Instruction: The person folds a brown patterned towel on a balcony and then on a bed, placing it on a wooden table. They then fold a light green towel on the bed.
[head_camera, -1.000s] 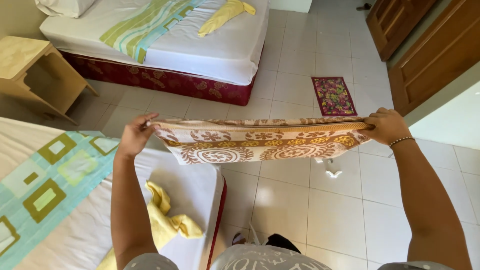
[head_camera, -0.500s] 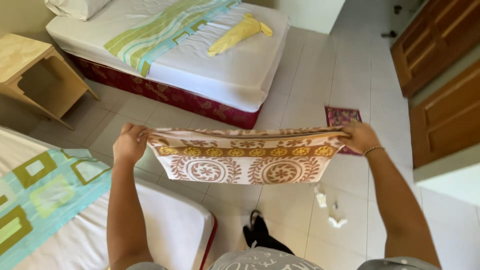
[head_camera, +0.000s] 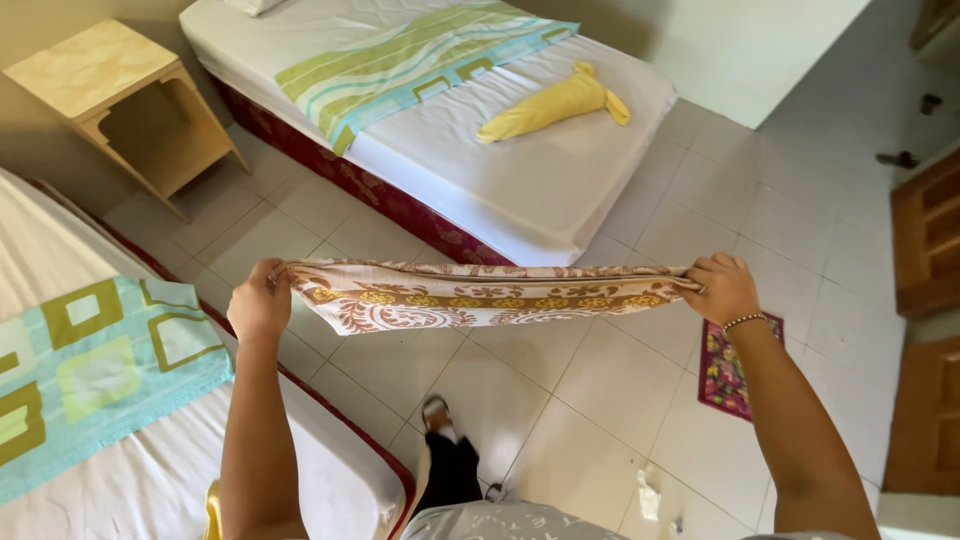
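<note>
I hold a folded patterned cloth (head_camera: 470, 298), cream with brown and yellow motifs, stretched level in the air over the tiled floor. My left hand (head_camera: 259, 303) grips its left end and my right hand (head_camera: 722, 288), with a bead bracelet on the wrist, grips its right end. The cloth hangs between two beds. Below it my foot in a dark trouser leg (head_camera: 447, 455) stands on the tiles.
A white bed (head_camera: 540, 180) ahead carries a green-striped runner (head_camera: 400, 65) and a folded yellow towel (head_camera: 545, 105). A second bed (head_camera: 130, 470) with a turquoise runner lies at left. A wooden nightstand (head_camera: 120, 95), a small red mat (head_camera: 728, 375) and wooden doors (head_camera: 930, 300) surround the floor.
The view has swung left and the cloth now hangs shallower, its lower part drawn up. Both hands keep their grip on its ends.
</note>
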